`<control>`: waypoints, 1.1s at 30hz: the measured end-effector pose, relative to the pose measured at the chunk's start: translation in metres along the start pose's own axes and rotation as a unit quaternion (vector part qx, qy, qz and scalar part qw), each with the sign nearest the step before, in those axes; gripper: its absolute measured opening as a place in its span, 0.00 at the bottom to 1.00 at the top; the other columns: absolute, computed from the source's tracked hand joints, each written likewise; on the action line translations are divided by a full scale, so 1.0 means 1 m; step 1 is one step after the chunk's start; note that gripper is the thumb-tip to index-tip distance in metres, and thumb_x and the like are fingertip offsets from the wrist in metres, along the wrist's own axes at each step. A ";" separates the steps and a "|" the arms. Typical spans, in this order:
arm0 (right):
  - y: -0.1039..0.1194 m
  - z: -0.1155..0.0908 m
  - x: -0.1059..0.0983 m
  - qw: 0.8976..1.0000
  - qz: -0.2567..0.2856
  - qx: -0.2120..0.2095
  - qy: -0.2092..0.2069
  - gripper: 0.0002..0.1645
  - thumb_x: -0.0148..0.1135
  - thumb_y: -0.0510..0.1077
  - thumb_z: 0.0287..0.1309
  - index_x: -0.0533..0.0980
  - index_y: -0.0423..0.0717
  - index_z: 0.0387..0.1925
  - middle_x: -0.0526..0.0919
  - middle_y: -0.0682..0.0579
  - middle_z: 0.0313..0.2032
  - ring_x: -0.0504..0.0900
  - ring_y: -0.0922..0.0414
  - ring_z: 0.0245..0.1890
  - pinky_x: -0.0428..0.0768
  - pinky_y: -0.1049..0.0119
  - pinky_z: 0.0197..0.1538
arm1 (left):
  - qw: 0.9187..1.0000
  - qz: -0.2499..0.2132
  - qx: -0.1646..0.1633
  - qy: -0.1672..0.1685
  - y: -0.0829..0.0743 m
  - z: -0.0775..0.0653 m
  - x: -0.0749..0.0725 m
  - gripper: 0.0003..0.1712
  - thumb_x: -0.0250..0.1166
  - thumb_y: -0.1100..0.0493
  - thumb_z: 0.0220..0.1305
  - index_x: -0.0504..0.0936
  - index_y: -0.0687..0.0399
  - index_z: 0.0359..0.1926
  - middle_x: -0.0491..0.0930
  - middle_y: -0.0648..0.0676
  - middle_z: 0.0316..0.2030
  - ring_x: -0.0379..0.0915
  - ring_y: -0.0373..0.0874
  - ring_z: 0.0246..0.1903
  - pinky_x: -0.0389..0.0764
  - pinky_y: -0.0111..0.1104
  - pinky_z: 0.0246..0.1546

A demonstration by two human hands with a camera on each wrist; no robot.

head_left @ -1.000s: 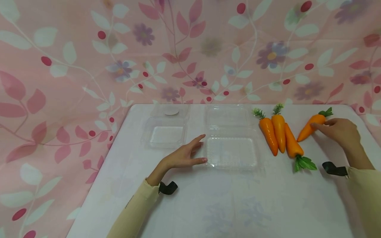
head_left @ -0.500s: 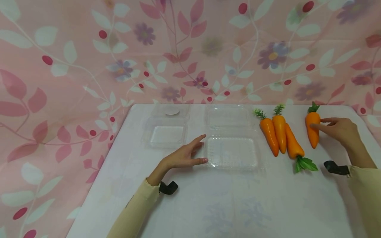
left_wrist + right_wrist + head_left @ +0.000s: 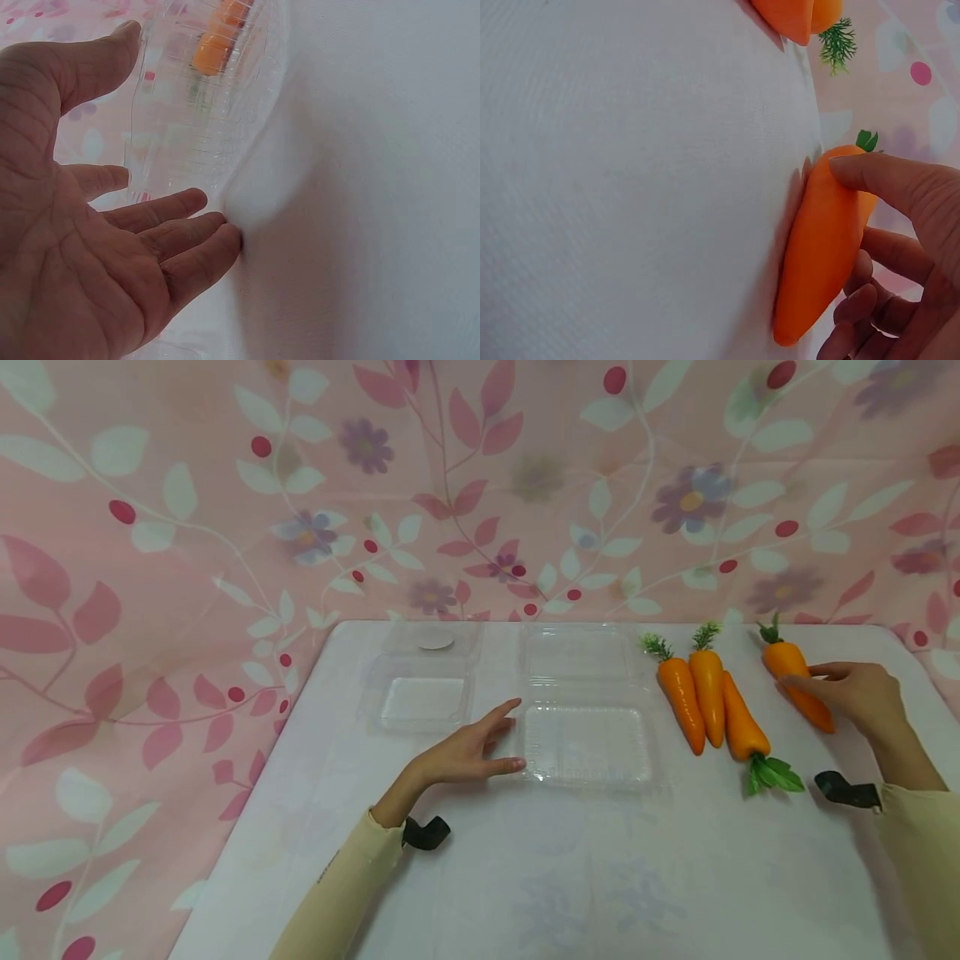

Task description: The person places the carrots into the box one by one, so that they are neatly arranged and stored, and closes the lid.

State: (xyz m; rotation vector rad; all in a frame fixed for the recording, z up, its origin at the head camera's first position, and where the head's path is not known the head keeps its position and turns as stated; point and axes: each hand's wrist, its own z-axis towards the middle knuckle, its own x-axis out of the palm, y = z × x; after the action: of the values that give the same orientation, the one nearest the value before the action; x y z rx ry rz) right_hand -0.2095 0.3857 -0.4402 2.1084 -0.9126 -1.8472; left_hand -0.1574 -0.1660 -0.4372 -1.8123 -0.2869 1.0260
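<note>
Right hand [image 3: 870,697]: pinches one carrot [image 3: 821,240] by its body, near the far right corner of the worktop [image 3: 675,868]; I advise light, steady pressure. Left hand [image 3: 457,756]: spread beside the clear box [image 3: 585,747].

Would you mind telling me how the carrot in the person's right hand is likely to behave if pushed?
The carrot will probably roll, as its body looks rounded, and likely in a curve, since it tapers to a narrow tip. Its smooth surface may slip in the right hand.
</note>
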 end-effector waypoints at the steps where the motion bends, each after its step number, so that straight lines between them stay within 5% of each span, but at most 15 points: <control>1: -0.001 -0.001 0.000 1.000 0.001 -0.003 -0.004 0.51 0.57 0.70 0.61 0.68 0.25 0.60 0.68 0.25 0.51 0.64 0.37 0.43 0.70 0.56 0.31 | 1.000 -0.001 0.001 0.000 0.000 0.000 0.000 0.54 0.69 0.46 0.63 0.44 0.44 0.79 0.57 0.61 0.73 0.55 0.44 0.71 0.66 0.39 0.65; 13: 0.012 -0.012 -0.005 1.000 0.021 0.003 -0.003 0.56 0.56 0.75 0.57 0.67 0.29 0.64 0.70 0.32 0.47 0.64 0.39 0.42 0.71 0.56 0.31 | 1.000 -0.002 0.002 0.002 -0.002 0.000 0.000 0.54 0.69 0.46 0.63 0.43 0.44 0.79 0.59 0.62 0.72 0.56 0.47 0.71 0.67 0.41 0.65; 33: 0.078 -0.064 0.004 0.989 0.052 -0.137 0.033 0.43 0.66 0.65 0.57 0.75 0.34 0.59 0.73 0.43 0.37 0.67 0.49 0.33 0.69 0.64 0.24 | 1.000 -0.004 -0.006 0.003 -0.001 0.000 0.000 0.54 0.69 0.46 0.63 0.43 0.42 0.79 0.57 0.60 0.73 0.55 0.45 0.71 0.66 0.41 0.65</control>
State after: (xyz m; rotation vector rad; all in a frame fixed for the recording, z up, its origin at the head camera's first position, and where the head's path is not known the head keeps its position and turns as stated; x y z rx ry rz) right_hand -0.1738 0.3059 -0.3898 1.9058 -0.6940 -1.7277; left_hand -0.1568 -0.1655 -0.4366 -1.8219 -0.2975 1.0153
